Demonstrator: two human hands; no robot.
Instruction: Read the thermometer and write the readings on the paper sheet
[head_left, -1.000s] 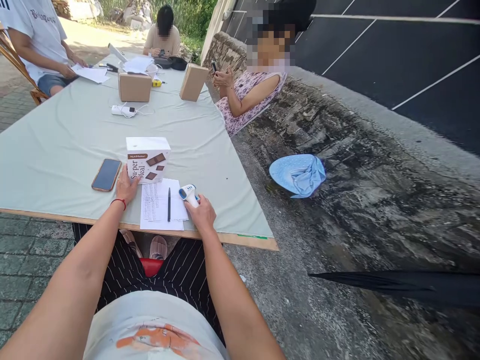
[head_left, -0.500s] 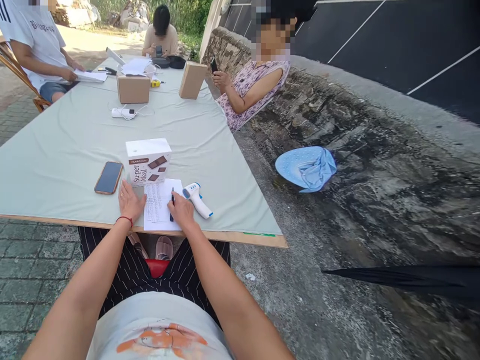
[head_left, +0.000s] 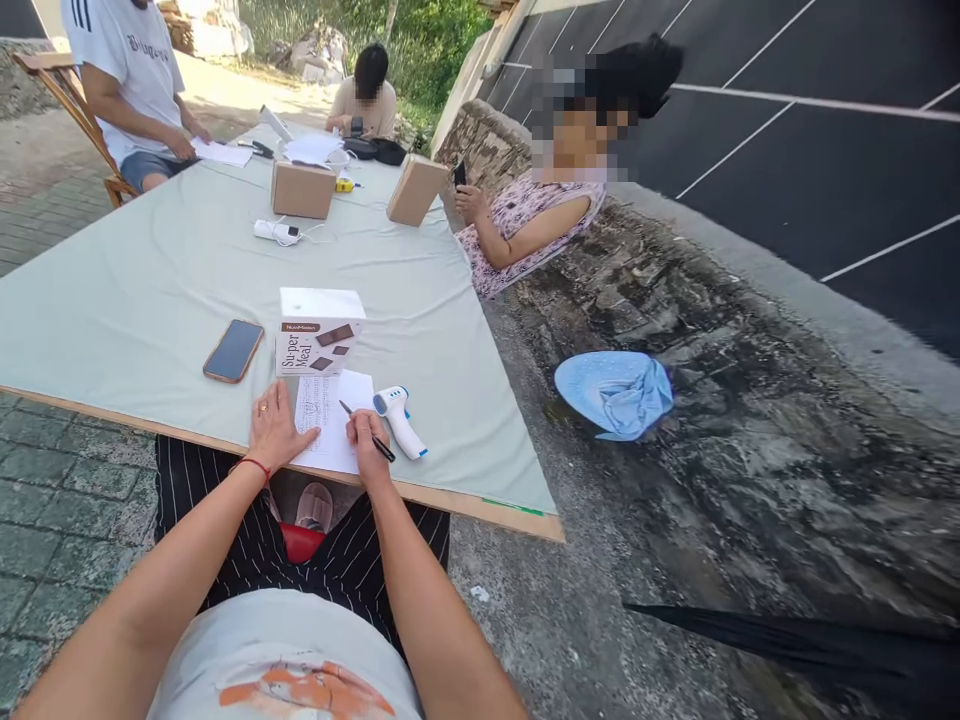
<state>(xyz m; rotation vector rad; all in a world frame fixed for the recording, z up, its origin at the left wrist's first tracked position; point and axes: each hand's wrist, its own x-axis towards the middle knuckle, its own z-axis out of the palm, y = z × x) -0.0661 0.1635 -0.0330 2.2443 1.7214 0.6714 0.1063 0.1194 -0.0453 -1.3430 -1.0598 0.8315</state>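
Note:
A sheet of paper [head_left: 335, 440] with dense writing on its left part lies at the near table edge. My left hand [head_left: 276, 425] rests flat on the sheet's left side, fingers stretched out, thumb across the paper. In my right hand [head_left: 367, 443] is a black pen [head_left: 383, 449], held over the sheet's right side with its tip pointing up and left. A white and blue infrared thermometer [head_left: 403, 422] lies just right of that hand. Behind the paper stands a white "Super Meal" box [head_left: 321, 333]. A phone [head_left: 234, 350] lies left of the box.
Two cardboard boxes [head_left: 303, 190] [head_left: 417, 190], a white device with a cable [head_left: 277, 232] and a yellow tape measure [head_left: 344, 185] are farther up the cloth-covered table [head_left: 150, 290]. Three people sit around it. A blue hat [head_left: 615, 394] lies on the rock at right.
My left hand has moved onto the paper's left edge. In my right hand the pen has swung from upright to a slant. The view has shifted and tilted slightly.

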